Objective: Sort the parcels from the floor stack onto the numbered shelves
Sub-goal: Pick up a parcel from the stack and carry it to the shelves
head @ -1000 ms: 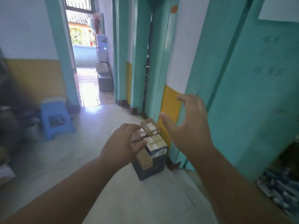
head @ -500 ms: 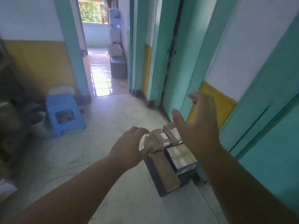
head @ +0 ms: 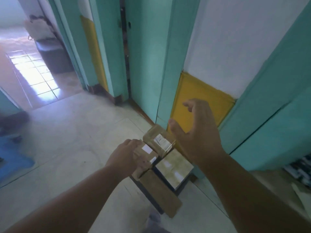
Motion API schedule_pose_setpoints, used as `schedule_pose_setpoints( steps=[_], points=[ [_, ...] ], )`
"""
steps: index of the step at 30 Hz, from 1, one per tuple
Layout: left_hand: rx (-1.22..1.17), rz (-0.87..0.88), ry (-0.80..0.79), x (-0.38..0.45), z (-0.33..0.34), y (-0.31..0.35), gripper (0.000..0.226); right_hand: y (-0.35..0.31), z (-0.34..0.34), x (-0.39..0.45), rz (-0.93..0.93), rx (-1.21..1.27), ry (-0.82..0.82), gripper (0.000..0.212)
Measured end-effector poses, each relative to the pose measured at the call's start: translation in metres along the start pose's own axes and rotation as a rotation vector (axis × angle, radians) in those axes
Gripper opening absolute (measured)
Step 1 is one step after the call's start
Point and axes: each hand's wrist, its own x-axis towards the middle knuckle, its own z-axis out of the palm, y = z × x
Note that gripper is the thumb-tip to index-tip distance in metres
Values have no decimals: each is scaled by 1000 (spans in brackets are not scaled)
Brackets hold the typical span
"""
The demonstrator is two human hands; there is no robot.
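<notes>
I am bending over a pale tiled floor [head: 70, 142] where the stack of parcels [head: 161, 167] sits against the foot of the yellow wall panel [head: 200, 96]. I am on the pick-up step, my left hand [head: 127, 157] resting curled on the near-side small parcel [head: 146, 151], though whether it is gripping I cannot tell, and my right hand [head: 195, 135] hanging spread wide and empty above the top parcel [head: 158, 141] nearest the panel. That parcel's long axis is running slantwise toward the panel, label up, so next I judge I need to close on its long sides and lift straight up.

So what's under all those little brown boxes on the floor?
A dark box sits under the brown parcels. Only its side edges show; its top and contents are covered.
</notes>
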Motion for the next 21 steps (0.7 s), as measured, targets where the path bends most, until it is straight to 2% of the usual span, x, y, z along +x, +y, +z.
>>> schedule_pose_setpoints(
  steps=[7, 12, 16, 21],
  points=[
    [56, 57, -114, 118, -16, -55, 37, 40, 107, 85, 117, -32, -100, 45],
    [22, 73, -303, 212, 11, -115, 40, 67, 194, 116, 254, -127, -72, 49],
    [36, 87, -429, 282, 41, -164, 47, 92, 261, 124, 420, -180, -31, 43],
    [55, 29, -563, 337, 99, -220, 50, 138, 342, 89, 684, -200, -148, 41]
  ],
)
